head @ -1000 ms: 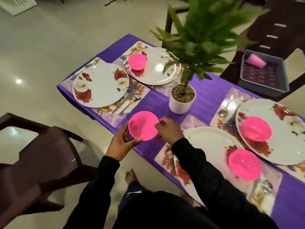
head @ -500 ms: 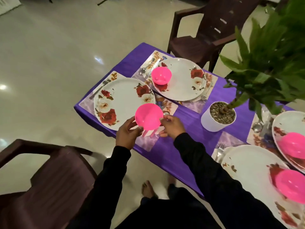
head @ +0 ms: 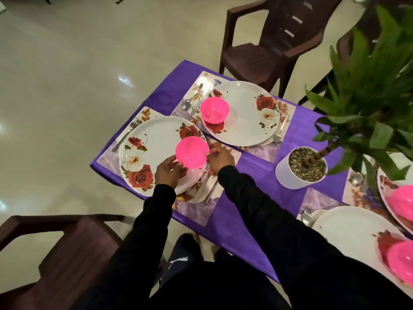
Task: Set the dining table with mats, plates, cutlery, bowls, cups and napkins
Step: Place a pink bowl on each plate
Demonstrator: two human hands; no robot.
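Head view: both hands, left hand (head: 169, 173) and right hand (head: 220, 158), grip pink bowl (head: 192, 152) over flowered plate (head: 156, 153); potted plant (head: 301, 167) stands right of it; no readable writing.

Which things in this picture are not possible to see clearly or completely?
Head view only:
- Cutlery right of the near plate: hidden by the right hand.
- Whether the held pink bowl touches that plate: cannot tell.
- Two bowls at right: cut by the frame edge.
- Cups, napkins: none visible.
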